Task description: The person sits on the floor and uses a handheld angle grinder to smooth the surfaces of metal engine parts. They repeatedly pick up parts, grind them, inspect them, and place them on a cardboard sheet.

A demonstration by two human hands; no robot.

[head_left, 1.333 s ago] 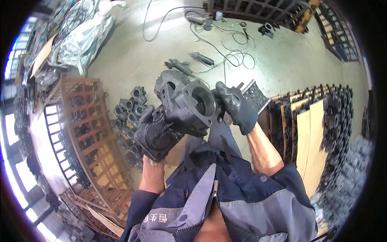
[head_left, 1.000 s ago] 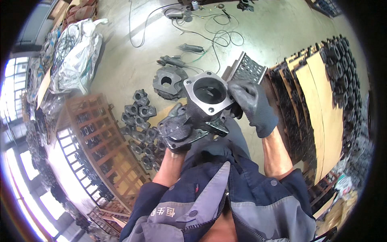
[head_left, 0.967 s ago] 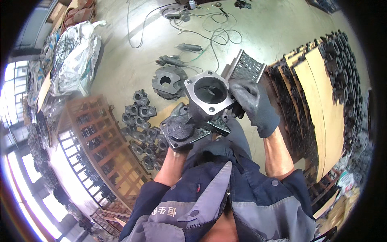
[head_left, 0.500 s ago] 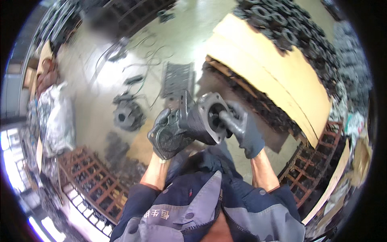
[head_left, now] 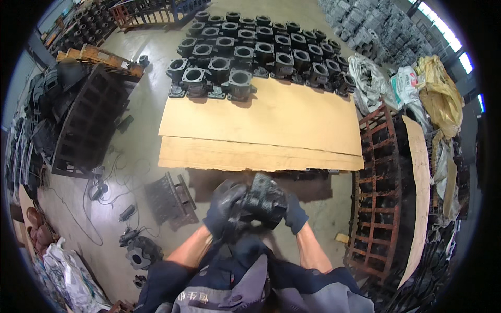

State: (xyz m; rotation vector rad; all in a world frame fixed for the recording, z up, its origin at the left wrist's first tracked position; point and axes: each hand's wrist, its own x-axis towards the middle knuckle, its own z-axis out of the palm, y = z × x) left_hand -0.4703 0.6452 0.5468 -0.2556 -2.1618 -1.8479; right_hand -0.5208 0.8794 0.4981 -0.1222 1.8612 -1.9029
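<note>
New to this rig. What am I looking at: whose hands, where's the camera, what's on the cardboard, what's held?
No robot here: it's a person working with two hands in dark gloves. The camera is a wide fisheye worn on the person's head, looking down, so straight edges bend toward the rim; picture left is the person's left.

The left hand and right hand hold a dark metal casting between them, low in front of the body. It's blurred, so its finer shape is hard to read.

Beyond it lies tan cardboard, with rows of dark metal parts standing on its far portion, many showing round openings on top. To the right is a rusty metal rack; on the floor at left lies a round part with a center hole.
</note>
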